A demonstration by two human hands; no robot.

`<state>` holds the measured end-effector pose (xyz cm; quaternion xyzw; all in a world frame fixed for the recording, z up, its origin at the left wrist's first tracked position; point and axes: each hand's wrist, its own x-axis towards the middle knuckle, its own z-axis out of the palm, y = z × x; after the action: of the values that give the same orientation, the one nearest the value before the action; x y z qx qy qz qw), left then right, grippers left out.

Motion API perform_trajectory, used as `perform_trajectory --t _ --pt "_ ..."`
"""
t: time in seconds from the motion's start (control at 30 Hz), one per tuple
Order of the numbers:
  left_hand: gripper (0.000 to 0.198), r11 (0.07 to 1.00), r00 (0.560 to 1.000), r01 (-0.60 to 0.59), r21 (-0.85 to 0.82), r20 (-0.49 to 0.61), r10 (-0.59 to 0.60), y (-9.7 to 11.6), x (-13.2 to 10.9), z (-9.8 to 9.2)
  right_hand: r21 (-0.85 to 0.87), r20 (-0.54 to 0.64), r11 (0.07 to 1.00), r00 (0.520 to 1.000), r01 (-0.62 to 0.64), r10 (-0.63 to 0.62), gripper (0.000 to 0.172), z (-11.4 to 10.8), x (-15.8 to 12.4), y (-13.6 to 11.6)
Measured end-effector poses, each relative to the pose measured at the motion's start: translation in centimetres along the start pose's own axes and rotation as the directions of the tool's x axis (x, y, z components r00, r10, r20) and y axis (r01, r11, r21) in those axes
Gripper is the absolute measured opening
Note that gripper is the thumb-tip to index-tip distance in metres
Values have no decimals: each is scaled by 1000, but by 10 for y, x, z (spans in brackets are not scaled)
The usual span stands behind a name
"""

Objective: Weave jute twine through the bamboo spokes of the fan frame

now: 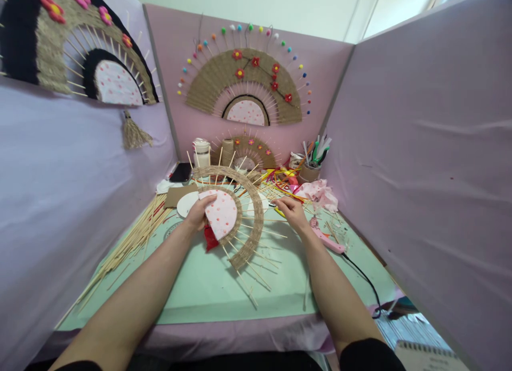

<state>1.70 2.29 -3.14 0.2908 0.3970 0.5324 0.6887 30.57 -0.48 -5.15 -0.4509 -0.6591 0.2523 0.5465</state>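
Note:
My left hand (198, 211) grips a half-round fan (256, 222) at its white, pink-dotted centre piece (222, 214). The thumb lies on the dotted face; the other fingers are behind it. Thin wooden sticks fan out through a woven twine band, and the fan is held tilted above the table. A red piece (210, 239) shows below the left hand. Just right of the woven band, my right hand (292, 211) is closed, thumb and fingers together. Whatever is in it is too small to make out. A yellow-handled tool (280, 212) shows beside its fingers.
A pink glue gun (328, 240) with a black cord lies by my right forearm. Loose sticks (132, 238) are piled at left. Behind stand a white jar (201, 152), a twine spool (228, 151) and a tool cup (310, 171). Fabric partitions (420, 120) enclose the green-covered table (192, 296).

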Motion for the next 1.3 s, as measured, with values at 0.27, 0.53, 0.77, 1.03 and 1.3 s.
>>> perform_trajectory --t 0.27,0.53,0.77,1.03,1.3 --pt "14 996 996 -90 21 0 90 -1 2 -1 -171 -85 974 983 146 -162 22 2 -3 -1" --pt "14 997 997 -74 -14 -4 74 -1 2 0 -12 -164 999 985 44 -45 29 1 0 1" --pt "18 998 999 -33 -54 -30 32 1 0 2 306 -148 946 977 -103 154 41 -1 1 4" --pt "26 997 998 -41 -68 -45 38 4 -2 4 456 -143 873 954 -173 263 46 -1 3 1" --pt "30 980 995 -96 -173 -32 92 2 -2 7 569 -84 797 950 -203 302 40 -2 8 1"
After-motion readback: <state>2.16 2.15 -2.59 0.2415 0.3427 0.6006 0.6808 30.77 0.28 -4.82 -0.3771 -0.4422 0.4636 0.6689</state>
